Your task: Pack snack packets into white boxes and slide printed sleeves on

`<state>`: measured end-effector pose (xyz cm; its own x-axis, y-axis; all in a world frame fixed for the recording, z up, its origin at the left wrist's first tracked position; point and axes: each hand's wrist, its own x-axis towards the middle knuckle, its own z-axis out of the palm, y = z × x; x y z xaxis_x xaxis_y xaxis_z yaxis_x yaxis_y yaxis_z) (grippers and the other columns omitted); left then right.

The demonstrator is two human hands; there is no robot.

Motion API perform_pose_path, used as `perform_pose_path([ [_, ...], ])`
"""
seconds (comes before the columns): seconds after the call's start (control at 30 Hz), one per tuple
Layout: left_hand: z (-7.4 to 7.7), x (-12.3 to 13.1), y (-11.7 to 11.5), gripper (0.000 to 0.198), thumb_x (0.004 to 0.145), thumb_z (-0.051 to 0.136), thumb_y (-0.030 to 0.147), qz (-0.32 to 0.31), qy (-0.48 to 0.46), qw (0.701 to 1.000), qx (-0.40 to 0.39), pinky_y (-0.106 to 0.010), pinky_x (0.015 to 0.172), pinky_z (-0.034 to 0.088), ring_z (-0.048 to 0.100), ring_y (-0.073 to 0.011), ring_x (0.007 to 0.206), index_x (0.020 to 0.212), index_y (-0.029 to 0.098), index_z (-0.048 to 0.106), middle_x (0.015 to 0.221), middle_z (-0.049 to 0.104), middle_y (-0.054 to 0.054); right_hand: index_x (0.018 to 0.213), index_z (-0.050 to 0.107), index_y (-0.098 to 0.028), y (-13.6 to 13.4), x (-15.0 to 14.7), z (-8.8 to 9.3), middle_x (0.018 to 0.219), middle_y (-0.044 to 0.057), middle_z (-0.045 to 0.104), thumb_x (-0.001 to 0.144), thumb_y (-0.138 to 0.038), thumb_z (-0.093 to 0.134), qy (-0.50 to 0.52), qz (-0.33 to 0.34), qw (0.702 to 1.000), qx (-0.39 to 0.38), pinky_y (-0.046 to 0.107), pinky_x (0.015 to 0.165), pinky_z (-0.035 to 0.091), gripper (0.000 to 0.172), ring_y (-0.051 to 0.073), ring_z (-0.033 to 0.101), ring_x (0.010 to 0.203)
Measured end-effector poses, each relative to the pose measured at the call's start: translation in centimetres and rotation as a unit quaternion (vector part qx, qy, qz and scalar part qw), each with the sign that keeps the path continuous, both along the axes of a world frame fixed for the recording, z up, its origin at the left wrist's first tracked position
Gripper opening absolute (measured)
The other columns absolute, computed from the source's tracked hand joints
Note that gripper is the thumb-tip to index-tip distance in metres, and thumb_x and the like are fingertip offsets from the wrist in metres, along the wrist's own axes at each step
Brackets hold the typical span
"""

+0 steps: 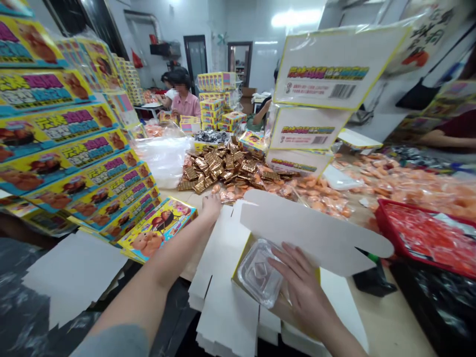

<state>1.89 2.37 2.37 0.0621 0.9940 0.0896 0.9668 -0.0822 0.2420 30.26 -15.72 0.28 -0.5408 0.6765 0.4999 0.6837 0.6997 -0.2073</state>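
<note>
My right hand (299, 277) lies with fingers stretched out over the edge of a shiny rectangular tray (259, 267); foil or clear plastic, I cannot tell. That tray sits inside an open carton with its white lid flap (293, 223) raised. The carton rests on a stack of flat white card blanks (223, 307). My left hand (211, 204) reaches forward to the near edge of a heap of gold-wrapped packets (219, 166), beside bagged orange pieces (312, 196). Its fingers are small and blurred, so their grip is unclear. A closed printed box (159, 228) lies left of my left forearm.
Printed boxes (74, 129) rise in a tall stack on the left. Wrapped white-sided boxes (308, 126) stand ahead. A red basket (383, 218) of red packets is at right, above a black tray (416, 292). Clear bags (163, 158) lie left of the heap. Co-workers (186, 104) sit beyond.
</note>
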Motion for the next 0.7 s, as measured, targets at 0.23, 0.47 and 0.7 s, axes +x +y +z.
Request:
perform_pose_path([
  [0.23, 2.1, 0.4, 2.8, 0.030, 0.092, 0.059, 0.035, 0.075, -0.016, 0.996, -0.048, -0.042, 0.085, 0.053, 0.062, -0.0211, 0.099, 0.115, 0.016, 0.059, 0.115, 0.061, -0.008, 0.122, 0.059, -0.021, -2.1, 3.0, 1.1, 0.114, 0.006, 0.066, 0.087, -0.002, 0.040, 0.118, -0.016, 0.993, 0.002, 0.036, 0.092, 0.049, 0.044, 0.020, 0.054, 0.118],
  [0.47, 10.7, -2.4, -3.0, 0.031, 0.094, 0.033, 0.016, -0.023, -0.112, 0.993, 0.015, -0.037, 0.085, 0.049, 0.060, -0.0206, 0.094, 0.104, 0.019, 0.061, 0.098, 0.063, -0.006, 0.113, 0.063, -0.027, -2.6, 0.3, 3.7, 0.108, 0.005, 0.067, 0.093, -0.015, 0.046, 0.288, -0.079, 0.940, -0.165, 0.035, 0.084, 0.052, 0.028, 0.019, 0.062, 0.101],
  [0.7, 5.9, 6.3, -15.0, 0.032, 0.094, 0.038, 0.025, -0.302, -0.272, 0.906, -0.121, -0.030, 0.073, 0.050, 0.063, -0.0171, 0.079, 0.125, 0.021, 0.043, 0.090, 0.066, -0.002, 0.140, 0.035, -0.023, -1.4, -3.9, 4.3, 0.099, 0.005, 0.063, 0.084, -0.037, 0.061, 0.431, -0.031, 0.797, -0.421, 0.028, 0.060, 0.052, 0.064, 0.014, 0.062, 0.072],
])
